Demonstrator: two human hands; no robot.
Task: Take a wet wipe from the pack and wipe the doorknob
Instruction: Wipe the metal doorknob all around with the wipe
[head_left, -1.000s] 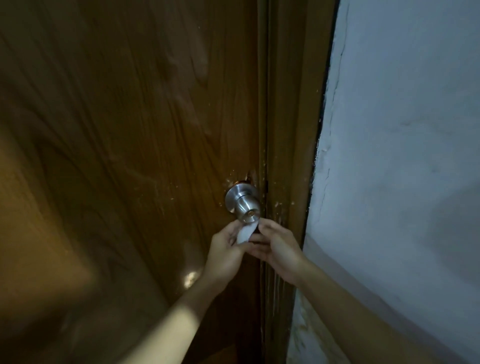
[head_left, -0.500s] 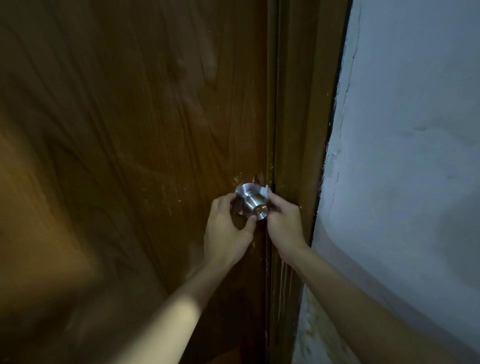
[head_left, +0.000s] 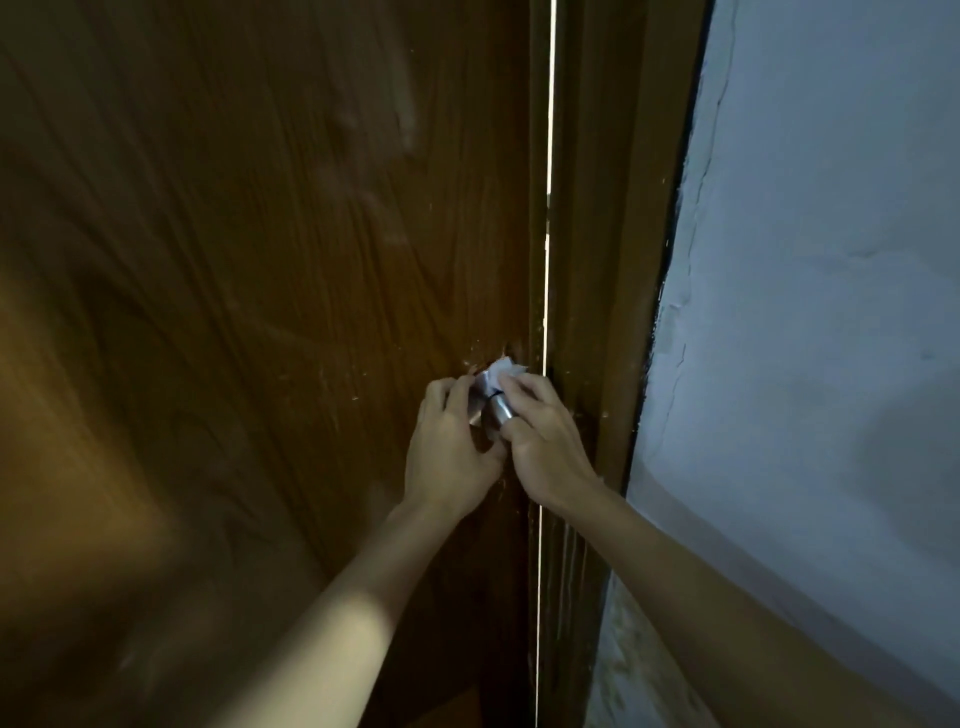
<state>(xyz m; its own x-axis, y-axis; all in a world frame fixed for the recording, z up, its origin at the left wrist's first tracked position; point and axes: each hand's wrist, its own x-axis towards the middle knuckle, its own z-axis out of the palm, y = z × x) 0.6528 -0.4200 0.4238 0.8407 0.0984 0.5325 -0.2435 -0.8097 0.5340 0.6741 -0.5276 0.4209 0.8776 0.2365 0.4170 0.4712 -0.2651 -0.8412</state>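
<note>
While both hands crowd the round silver metal doorknob (head_left: 500, 410), most of it is hidden. The right hand (head_left: 545, 441) presses a crumpled white wet wipe (head_left: 500, 373) onto its top; the left hand (head_left: 449, 452) curls around its left side. Beside the brown wooden door (head_left: 234, 286), a bright slit separates it from the frame (head_left: 602, 260) and pale plaster wall (head_left: 831, 312).

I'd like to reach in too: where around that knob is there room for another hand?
Bare door left of and above the left hand is free. Around the knob it's crowded: both hands, right hand, and the wipe, tight against the frame.
</note>
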